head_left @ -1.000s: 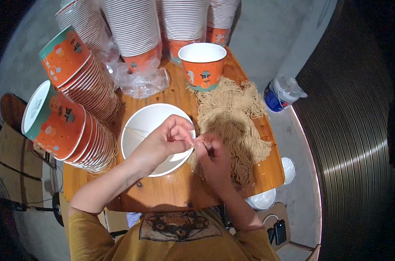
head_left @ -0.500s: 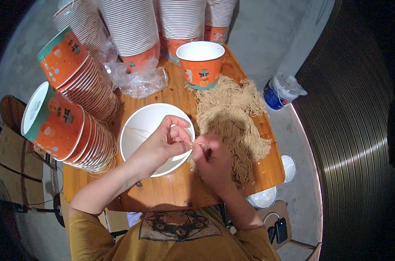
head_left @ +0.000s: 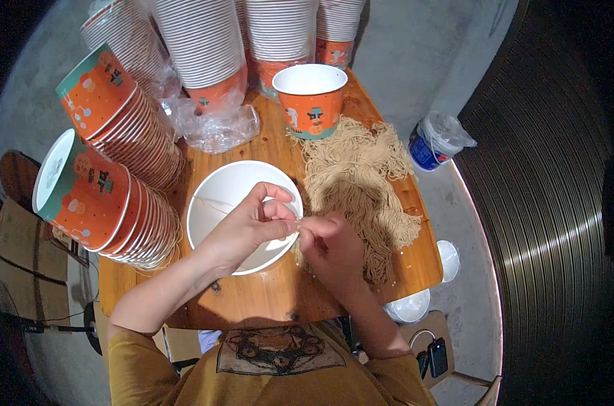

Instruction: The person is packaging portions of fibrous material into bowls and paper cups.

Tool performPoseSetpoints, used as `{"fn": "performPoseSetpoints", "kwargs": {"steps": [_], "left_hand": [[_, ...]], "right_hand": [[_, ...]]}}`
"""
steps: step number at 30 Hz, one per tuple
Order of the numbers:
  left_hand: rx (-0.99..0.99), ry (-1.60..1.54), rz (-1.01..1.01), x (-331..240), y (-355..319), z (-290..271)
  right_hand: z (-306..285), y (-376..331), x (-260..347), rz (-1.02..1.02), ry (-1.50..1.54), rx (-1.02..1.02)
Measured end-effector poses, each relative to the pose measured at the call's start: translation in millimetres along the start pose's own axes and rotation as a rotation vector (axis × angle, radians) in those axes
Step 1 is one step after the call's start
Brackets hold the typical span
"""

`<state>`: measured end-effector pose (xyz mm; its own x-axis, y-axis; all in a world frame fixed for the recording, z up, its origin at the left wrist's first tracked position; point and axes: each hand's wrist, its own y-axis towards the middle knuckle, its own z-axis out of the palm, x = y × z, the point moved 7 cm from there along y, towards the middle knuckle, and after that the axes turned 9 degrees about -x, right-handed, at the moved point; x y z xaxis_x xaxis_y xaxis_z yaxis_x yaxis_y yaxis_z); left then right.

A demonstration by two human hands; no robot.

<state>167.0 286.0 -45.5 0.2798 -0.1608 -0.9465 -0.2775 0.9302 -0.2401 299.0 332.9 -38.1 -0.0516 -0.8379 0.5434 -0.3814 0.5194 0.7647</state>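
Observation:
My left hand [head_left: 253, 223] is closed in a pinch over a white-lined paper bucket [head_left: 215, 183] lying with its opening toward me. Fingertip to fingertip with it, my right hand [head_left: 330, 243] pinches at the bucket's right rim. Between the two sets of fingers is a thin beige string, mostly hidden by them. A string [head_left: 211, 201] of the same colour stretches across the bucket's mouth on the left. Beside my right hand lies a large heap of beige string [head_left: 357, 162], partly in shadow.
Nested orange paper buckets [head_left: 104, 196] with string around them lie at the left. Wrapped bucket stacks [head_left: 198, 40] stand at the back, near crumpled plastic [head_left: 219, 128]. One upright bucket [head_left: 310, 108] stands behind the heap. Off the wooden table [head_left: 415, 271], a blue-white pail [head_left: 432, 145] sits on the floor.
My right hand's fingers have turned and drawn closer together at the pinch. The left hand has barely moved, and the buckets stay in place.

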Motion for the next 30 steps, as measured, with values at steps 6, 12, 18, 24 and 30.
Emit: {"fn": "performPoseSetpoints", "kwargs": {"steps": [6, 12, 18, 24, 30], "left_hand": [[-0.020, 0.087, 0.030, -4.1, -2.1, 2.2], [0.042, 0.271, 0.160, -8.6, -5.8, 9.5], [0.006, 0.567, 0.276, -17.1, -8.7, 12.0], [-0.007, 0.780, 0.365, -21.9, -15.1, 13.9], [-0.072, 0.982, 0.691, -37.3, -24.8, 22.0]], "right_hand": [[-0.1, -3.2, 0.4, -0.035, -0.039, 0.003], [1.4, -3.3, -6.1, 0.154, 0.191, -0.082], [3.0, -3.2, -6.7, 0.185, 0.192, -0.078], [1.6, -5.8, -11.4, 0.241, 0.230, -0.096], [-1.8, -5.0, -6.4, 0.160, 0.153, -0.104]]}}
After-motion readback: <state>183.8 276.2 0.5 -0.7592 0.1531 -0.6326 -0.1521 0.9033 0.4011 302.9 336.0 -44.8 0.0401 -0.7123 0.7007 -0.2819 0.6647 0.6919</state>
